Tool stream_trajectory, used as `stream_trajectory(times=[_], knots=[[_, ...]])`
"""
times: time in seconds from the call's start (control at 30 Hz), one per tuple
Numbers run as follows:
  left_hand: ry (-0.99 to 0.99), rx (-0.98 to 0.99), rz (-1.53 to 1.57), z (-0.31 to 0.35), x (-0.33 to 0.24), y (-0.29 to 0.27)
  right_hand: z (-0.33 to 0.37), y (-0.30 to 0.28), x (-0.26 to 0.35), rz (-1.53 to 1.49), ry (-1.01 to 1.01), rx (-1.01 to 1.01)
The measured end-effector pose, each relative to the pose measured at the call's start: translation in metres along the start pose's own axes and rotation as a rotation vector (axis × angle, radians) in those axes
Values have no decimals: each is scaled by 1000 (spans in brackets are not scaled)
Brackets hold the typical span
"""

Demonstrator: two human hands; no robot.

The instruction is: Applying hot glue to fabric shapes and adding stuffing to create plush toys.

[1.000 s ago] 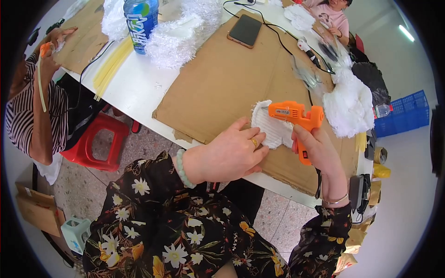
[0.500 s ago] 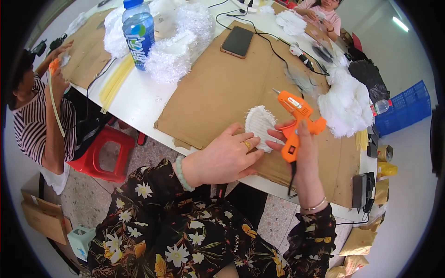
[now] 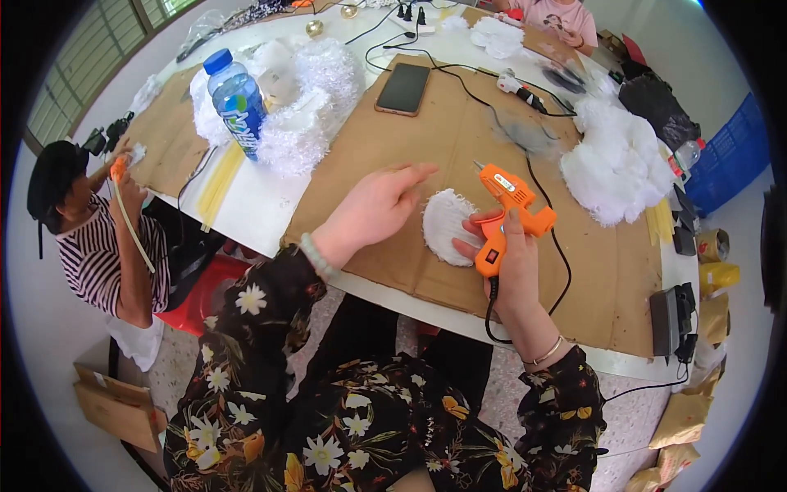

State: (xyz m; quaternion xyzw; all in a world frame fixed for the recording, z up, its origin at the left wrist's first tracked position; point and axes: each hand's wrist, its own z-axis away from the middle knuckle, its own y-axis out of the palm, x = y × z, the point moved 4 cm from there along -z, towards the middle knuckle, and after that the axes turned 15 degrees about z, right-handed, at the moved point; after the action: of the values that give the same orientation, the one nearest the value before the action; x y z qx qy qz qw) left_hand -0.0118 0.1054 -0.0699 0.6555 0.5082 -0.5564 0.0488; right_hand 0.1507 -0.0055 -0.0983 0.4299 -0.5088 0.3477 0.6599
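Note:
My right hand (image 3: pixel 518 283) grips an orange glue gun (image 3: pixel 510 189) by its handle, nozzle pointing away and slightly left. Just left of those fingers, an oval white fabric piece with a frayed edge (image 3: pixel 445 226) lies on the brown cardboard (image 3: pixel 590 291); some fingertips overlap its right side. Over the cardboard, left of the fabric piece, my left hand (image 3: pixel 375 207) holds nothing. Its fingers stretch out to the right, partly hiding one another. The gun's black cord loops below my right hand and runs up past the gun.
A blue-capped bottle (image 3: pixel 238 105) stands among fluffy white pieces (image 3: pixel 299 131) beside yellowish glue sticks (image 3: pixel 221 189). A phone (image 3: pixel 404 88) lies farther back. White fluffy material (image 3: pixel 615 168) sits right. A person in stripes (image 3: pixel 106 262) works at left; another person (image 3: pixel 566 20) sits across.
My left hand has moved up and left, away from the white fabric piece, uncovering its left side. My right hand still holds the glue gun. The view has shifted.

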Motion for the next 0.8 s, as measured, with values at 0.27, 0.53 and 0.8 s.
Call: stream_trajectory(times=[0.27,0.53,0.8], knots=[[-178,69,247,0,5,14,-2,-1,-2,-27,-2,22],[56,112,-4,0,-7,26,-2,-2,1,7,-1,23],[17,16,105,-17,5,15,-2,-3,-2,3,31,46]])
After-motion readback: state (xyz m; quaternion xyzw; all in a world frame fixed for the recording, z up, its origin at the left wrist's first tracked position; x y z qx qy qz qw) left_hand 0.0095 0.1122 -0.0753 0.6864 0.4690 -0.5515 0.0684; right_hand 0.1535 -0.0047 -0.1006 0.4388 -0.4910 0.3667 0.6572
